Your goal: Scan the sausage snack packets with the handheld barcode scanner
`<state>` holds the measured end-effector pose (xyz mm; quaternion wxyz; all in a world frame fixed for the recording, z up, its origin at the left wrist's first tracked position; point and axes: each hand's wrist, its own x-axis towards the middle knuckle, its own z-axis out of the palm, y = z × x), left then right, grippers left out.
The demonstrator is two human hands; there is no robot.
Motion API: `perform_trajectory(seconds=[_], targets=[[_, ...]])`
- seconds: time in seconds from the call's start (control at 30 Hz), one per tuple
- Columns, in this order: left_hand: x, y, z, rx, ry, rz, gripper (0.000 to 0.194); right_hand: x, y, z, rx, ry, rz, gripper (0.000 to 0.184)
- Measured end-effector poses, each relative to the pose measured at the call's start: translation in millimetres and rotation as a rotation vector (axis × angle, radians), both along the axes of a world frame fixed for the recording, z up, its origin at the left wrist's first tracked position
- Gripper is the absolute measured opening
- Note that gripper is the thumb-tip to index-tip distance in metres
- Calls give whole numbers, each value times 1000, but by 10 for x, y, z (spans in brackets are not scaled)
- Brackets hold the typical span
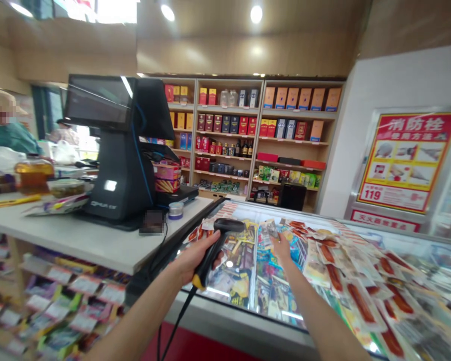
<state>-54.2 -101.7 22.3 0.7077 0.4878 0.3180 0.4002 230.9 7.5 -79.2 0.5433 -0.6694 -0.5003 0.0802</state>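
Note:
My left hand (201,255) is wrapped round the handle of a black and yellow barcode scanner (229,225), whose head points right, toward my other hand. A cable runs down from its grip. Over the glass display counter (244,313), my right hand (281,246) has its fingers closed at the edge of a small silvery snack packet (269,231). Vacuum-packed sausages (361,303) lie in a heap on the glass to the right of my right arm. Under the glass, colourful snack bags show, partly hidden by my hands.
A black checkout terminal (116,165) stands on the white counter (135,245) at left, with a jar of amber liquid (33,173) beyond it. Packets fill racks (75,301) below. Shelves of boxed goods (229,125) line the back wall. A person (7,125) is at far left.

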Motion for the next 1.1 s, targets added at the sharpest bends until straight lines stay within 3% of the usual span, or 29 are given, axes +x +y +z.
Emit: perform_trajectory(seconds=[0.13,0.23,0.73,0.93,1.1], targets=[[16,-68,46,-34,-9,10,36,-115,-35,67,252,350,178,40],[22,-119,79,-35,-12,13,36,-182,-38,116,288,399,227,38],[-2,-146,175,-32,-26,-27,35,-286,-46,197,282,258,152,37],[-54,1,123,-16,8,123,35,-318,36,102,147,176,92,38],[-70,217,3,-36,14,213,32,-563,158,7,-4,57,67,46]])
